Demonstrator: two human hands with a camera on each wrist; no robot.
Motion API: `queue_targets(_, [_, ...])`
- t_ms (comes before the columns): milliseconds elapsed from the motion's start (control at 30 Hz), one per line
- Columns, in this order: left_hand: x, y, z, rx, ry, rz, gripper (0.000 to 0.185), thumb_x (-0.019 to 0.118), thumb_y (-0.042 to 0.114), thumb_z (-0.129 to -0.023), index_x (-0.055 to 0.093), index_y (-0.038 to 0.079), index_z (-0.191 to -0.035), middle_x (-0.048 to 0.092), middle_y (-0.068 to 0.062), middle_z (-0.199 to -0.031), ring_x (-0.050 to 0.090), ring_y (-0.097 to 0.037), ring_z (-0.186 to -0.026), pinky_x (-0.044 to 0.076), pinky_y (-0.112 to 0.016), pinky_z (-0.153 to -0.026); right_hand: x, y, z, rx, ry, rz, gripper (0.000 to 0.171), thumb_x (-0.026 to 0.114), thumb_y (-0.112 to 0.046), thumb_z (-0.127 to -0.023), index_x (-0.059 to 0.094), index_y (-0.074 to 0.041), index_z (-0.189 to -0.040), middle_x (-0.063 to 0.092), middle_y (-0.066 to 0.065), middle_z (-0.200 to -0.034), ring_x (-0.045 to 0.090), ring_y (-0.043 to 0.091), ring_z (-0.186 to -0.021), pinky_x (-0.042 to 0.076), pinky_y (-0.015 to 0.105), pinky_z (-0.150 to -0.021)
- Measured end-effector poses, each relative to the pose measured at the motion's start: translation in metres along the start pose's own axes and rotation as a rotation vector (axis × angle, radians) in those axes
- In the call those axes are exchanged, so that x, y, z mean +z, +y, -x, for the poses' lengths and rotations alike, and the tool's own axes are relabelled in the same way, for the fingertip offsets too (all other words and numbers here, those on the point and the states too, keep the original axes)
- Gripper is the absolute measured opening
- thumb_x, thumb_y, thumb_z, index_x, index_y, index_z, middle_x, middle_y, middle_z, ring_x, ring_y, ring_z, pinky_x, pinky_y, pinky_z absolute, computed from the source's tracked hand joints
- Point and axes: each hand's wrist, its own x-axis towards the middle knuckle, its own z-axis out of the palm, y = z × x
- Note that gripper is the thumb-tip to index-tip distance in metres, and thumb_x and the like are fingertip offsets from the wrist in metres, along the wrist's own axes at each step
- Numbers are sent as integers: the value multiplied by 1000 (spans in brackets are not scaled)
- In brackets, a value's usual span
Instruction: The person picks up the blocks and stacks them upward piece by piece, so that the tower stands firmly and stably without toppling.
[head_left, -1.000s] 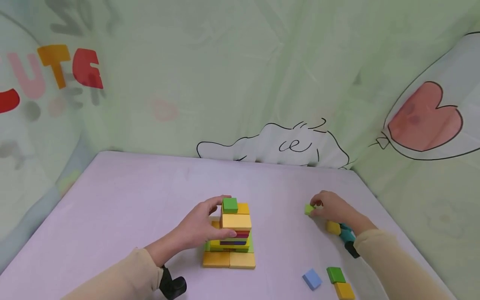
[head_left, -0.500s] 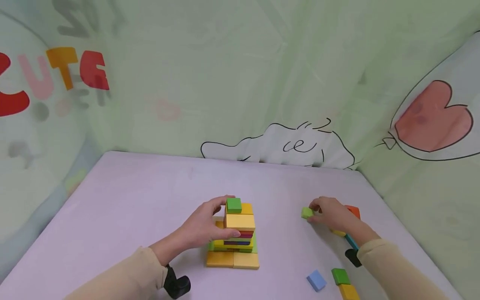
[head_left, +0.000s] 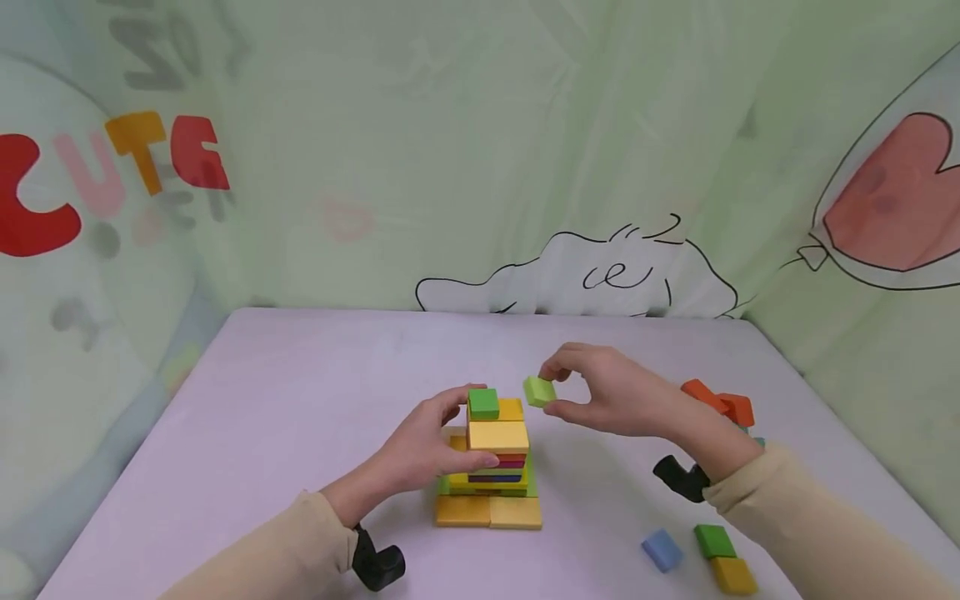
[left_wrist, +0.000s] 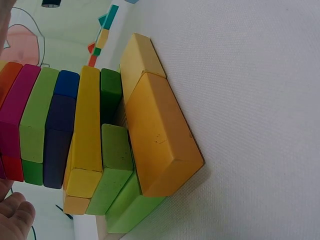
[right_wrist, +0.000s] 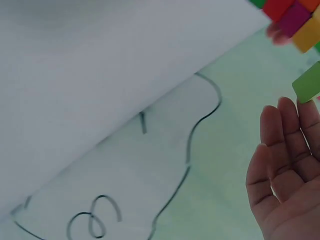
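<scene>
A stack of coloured wooden blocks [head_left: 491, 467] stands mid-table, with a dark green cube [head_left: 483, 403] on top; the left wrist view shows the stack's layers [left_wrist: 95, 145] side on. My left hand [head_left: 431, 446] grips the stack's left side, thumb on its front and fingers behind the top. My right hand [head_left: 600, 392] pinches a light green cube [head_left: 539, 391] in the air, just right of the stack's top. In the right wrist view that cube [right_wrist: 307, 82] shows at my right hand's fingertips [right_wrist: 290, 107].
Loose blocks lie on the lilac table [head_left: 300, 400]: a blue one [head_left: 662, 550], a green one [head_left: 713, 541] and a yellow one [head_left: 732, 575] at front right, orange ones [head_left: 716, 402] further back right. Green printed fabric walls close in behind and at both sides.
My right hand has lifted the light green cube off the table at the right and carried it left, up to the stack's top. The left hand stays on the stack.
</scene>
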Motion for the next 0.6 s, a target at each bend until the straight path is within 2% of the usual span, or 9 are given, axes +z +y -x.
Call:
queue_targets(133, [0, 0, 0, -2, -2, 7, 67, 86, 20, -83, 56, 11, -143, 47, -6, -159, 38, -36, -151, 31, -56, -124, 0, -16, -8, -56, -35, 42, 23, 79, -22, -89, 72, -13, -109, 68, -5, -104, 63, 15, -99, 59, 36, -86])
queue_targets(233, [1, 0, 0, -2, -4, 8, 69, 86, 21, -84, 55, 11, -144, 47, -6, -159, 39, -37, -150, 32, -57, -124, 3, -19, -12, -59, -54, 58, 23, 80, -22, -89, 72, -13, -109, 68, -4, -103, 64, 15, -98, 59, 36, -85])
queue_targets(600, [0, 0, 0, -6, -7, -6, 70, 86, 21, -84, 54, 11, -146, 47, -6, -159, 39, -39, -149, 32, -58, -123, 7, -19, -15, -61, -58, -3, 28, 80, -26, -89, 72, -12, -112, 68, -4, -105, 64, 16, -100, 59, 38, -88])
